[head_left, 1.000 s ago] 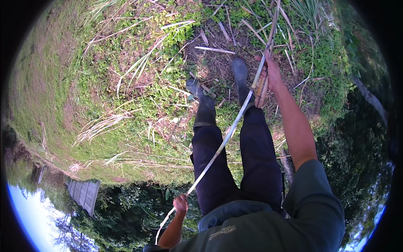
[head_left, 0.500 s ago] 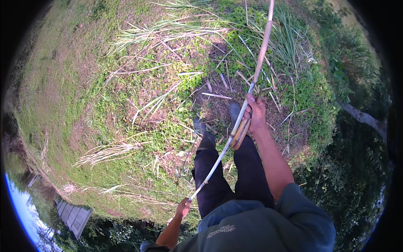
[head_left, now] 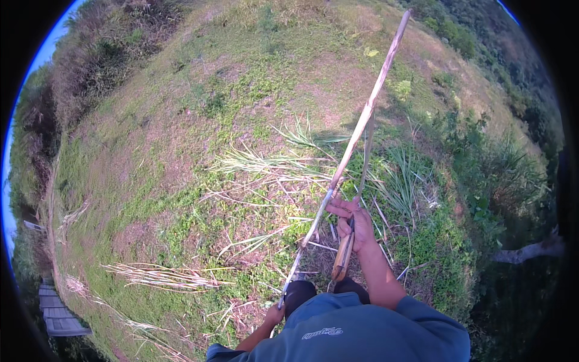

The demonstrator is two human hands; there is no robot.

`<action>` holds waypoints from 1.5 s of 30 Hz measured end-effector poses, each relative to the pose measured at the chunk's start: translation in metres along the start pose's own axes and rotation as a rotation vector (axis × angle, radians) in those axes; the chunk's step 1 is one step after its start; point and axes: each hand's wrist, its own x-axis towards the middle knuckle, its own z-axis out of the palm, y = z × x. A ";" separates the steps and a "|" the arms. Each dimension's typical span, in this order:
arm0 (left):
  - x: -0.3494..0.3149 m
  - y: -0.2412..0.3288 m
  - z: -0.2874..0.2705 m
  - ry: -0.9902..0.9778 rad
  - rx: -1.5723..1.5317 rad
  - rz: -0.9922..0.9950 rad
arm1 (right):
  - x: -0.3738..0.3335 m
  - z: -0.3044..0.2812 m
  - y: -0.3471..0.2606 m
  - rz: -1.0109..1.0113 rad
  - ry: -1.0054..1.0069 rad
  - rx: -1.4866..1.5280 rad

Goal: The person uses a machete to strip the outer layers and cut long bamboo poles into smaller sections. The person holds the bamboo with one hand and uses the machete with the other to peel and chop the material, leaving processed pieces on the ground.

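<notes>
A long cane stalk (head_left: 321,220) slants up and away to the right, pale and bare low down, wrapped in a dry brownish sheath higher up. My left hand (head_left: 275,315) is closed round its lower end, close to my left thigh. Farther up, my right hand (head_left: 357,224) keeps a wooden-handled tool (head_left: 342,259) against its palm, with some fingers stretched toward the stalk; whether they touch it is hard to tell. Above that hand a narrow brownish strip (head_left: 365,160) rises beside the stalk; I cannot tell whether it is the tool's blade or loose sheath.
Cut stalks (head_left: 166,276) lie in a bundle on the grass at left. Green leafy tops (head_left: 265,163) and long leaves (head_left: 401,181) are strewn ahead. Bushes (head_left: 482,157) and a branch (head_left: 525,253) border the right; a grey slatted structure (head_left: 60,311) stands far left.
The view has tipped up, showing more hillside. My right hand's fingers have loosened from round the stalk and stretched out; the tool stays in that hand. My left hand still grips the lower end.
</notes>
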 end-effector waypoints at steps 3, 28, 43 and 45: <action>-0.002 -0.017 0.017 0.020 -0.064 0.035 | -0.009 0.024 0.004 0.078 -0.047 -0.088; -0.087 0.456 -0.314 0.527 -0.304 1.185 | -0.009 0.124 0.062 0.137 -0.009 0.018; -0.042 0.430 -0.293 -0.173 -1.691 0.993 | -0.005 0.110 0.050 0.216 0.016 0.046; -0.035 0.415 -0.296 -0.389 -1.753 1.077 | -0.002 0.103 0.048 0.309 -0.068 0.061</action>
